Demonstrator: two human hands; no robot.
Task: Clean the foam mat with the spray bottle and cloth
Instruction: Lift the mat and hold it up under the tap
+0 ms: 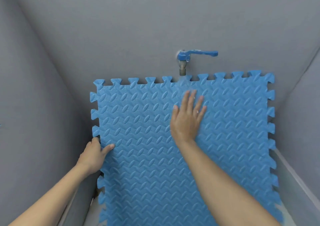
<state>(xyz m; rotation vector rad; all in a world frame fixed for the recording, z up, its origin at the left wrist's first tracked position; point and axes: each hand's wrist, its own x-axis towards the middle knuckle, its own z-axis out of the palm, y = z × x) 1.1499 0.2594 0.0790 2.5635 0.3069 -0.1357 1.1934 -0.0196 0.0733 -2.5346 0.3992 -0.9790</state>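
**A:** Where's the foam mat [147, 139] sitting right now?

**B:** Propped up against the grey wall [103, 26], directly ahead of both hands, with its toothed top edge just under the tap [186, 61]. Its long axis in this view runs from the bottom of the frame up toward the tap, and the lower end is cut off by the frame edge

**A:** And the hands?

**B:** The left hand [94, 154] grips the mat's left edge, thumb curled over the front face, the other fingers mostly hidden behind the foam. The right hand [187, 118] lies flat on the upper middle, fingers straight and spread, holding nothing, fingertips pointing up at the tap

**A:** Which one is nearer the tap?

**B:** The right, clearly; its fingertips sit just below the spout, and the tap's blue lever [202, 53] points off to the right. I'd judge any next rubbing or rinsing turns on that: the right hand works the face under the spout while the left steadies the edge

**A:** Is water running?

**B:** There's a faint pale haze below the spout, but it's too blurred to say

**A:** Spray bottle, cloth?

**B:** Neither is in view. What the mat's foot rests on is hidden too
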